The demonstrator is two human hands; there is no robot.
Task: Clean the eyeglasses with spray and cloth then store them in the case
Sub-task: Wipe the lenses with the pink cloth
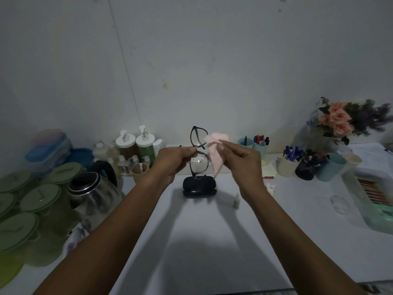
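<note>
Head view, dim light. Left hand (172,160) holds the eyeglasses (198,152) up over the table (212,231), grip pinched tight at the bridge/hinge area, frame turned on end w/ one lens above the other. Right hand (242,160) has its grip closed on a pink cloth (215,154), thumb + fingertips pinching it near the top; cloth hangs down in a point, its upper edge touching the rim of the upper lens. Both hands in mid-air, close together, forearms reaching in from the bottom corners.

Black case (199,186) sits on the table right below the glasses, looks open, lid toward the wall. Small spray bottle (236,201) stands upright on the table, just right of the case, under the right wrist, apart from both hands.

Left side: steel kettle (93,192), green lidded containers (32,205), pump bottles (136,143) by the wall. Right side: cups w/ pens (291,160), flower bunch (344,120), clear tray (370,199) at the edge. Small white bit near the right wrist, can't tell what it is.
</note>
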